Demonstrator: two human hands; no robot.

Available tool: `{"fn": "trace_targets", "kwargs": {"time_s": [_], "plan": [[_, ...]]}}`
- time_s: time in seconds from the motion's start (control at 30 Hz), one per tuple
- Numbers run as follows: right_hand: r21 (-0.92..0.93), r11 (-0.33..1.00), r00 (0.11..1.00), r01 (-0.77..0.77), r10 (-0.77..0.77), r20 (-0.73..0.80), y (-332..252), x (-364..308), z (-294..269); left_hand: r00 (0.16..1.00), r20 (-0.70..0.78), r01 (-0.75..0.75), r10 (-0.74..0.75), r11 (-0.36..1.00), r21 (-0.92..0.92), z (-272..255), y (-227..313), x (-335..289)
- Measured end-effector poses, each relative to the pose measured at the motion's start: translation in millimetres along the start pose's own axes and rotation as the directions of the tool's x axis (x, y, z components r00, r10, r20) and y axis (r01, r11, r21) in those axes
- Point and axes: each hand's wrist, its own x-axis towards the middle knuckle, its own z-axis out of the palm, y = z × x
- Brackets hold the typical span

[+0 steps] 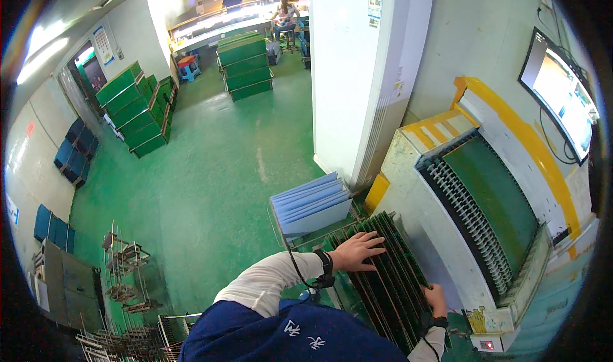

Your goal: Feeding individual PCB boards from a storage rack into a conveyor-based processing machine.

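Note:
Thin dark green boards with brown edges (389, 285) stand upright, packed side by side in a rack in front of me. My left hand (359, 251) lies over their tops near the far left end, its fingers stretched out and resting on the edges. At the right side of the row, my right hand (435, 299) has its fingers bent around the edge of an outer board, and part of its grip is hidden. Both wrists wear dark bands with cords.
Pale blue sheets (310, 202) stand in a rack beyond the boards. To the right is a roller conveyor machine (472, 234) with a green panel on it, below a monitor (562, 97). A tall white cabinet (348, 81), stacked green bins (246, 68) and metal racks (124, 272) stand around.

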Motion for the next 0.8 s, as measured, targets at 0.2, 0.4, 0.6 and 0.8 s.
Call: {"fn": "trace_targets", "kwargs": {"time_s": [0.2, 0.4, 0.6, 0.8], "plan": [[0.023, 1.0, 0.999, 0.021, -0.02, -0.042, 1, -1, 3, 1.0, -0.004, 0.006, -0.006, 1.0, 0.001, -6, 5, 1], [0.042, 0.999, 0.998, 0.021, -0.018, -0.062, 6, 3, 7, 1.0, -0.002, 0.012, -0.012, 1.0, 0.004, -5, 6, 1], [0.021, 0.999, 0.995, 0.031, -0.029, -0.093, 8, 4, 9, 0.999, 0.03, 0.034, -0.035, 0.999, 0.031, -9, 10, 1], [0.045, 0.999, 0.998, 0.007, -0.004, -0.064, 1, -1, 5, 1.0, 0.006, 0.018, -0.018, 1.0, 0.006, -1, 5, 0]]}}
